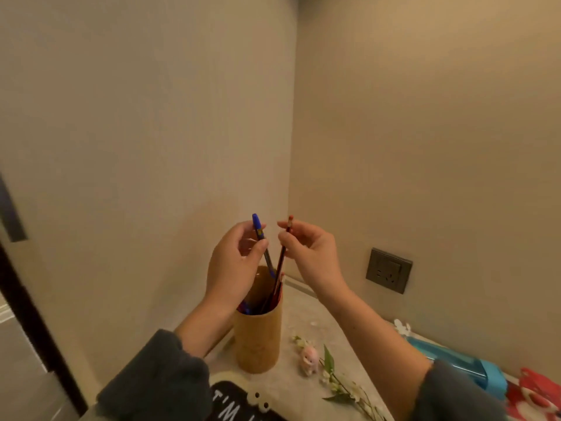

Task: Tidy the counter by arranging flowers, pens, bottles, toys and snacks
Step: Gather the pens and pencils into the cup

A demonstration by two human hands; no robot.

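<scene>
Corner setup: table is wedged where two beige walls meet, so the far side and the left are closed off. The table's left edge drops beside a dark door frame. Open air above the holder; both hands work there with nothing overhead.

Left hand: fingers pinching one blue pen near its cap, the lower end angled down into the holder. Right hand: fingers pinching one red pencil near its top, tip also down in the holder. The two shafts cross in a V just above the rim.

Bamboo pen holder stands upright near the back corner, close to the left wall. I see more pens inside, blue and red ends, count unclear.

Counts on the table that I can confirm: one small pink toy just right of the holder; one flower sprig with white blooms and green leaves lying flat beside the toy; one blue bottle on its side along the right wall; one red snack bag at the right edge, cropped; one black item with white lettering at the near edge, cropped. Small white object behind the bottle, can't identify.

Surface is pale, stone-look. One dark wall socket on the right wall, above the table. Dim warm lighting.
</scene>
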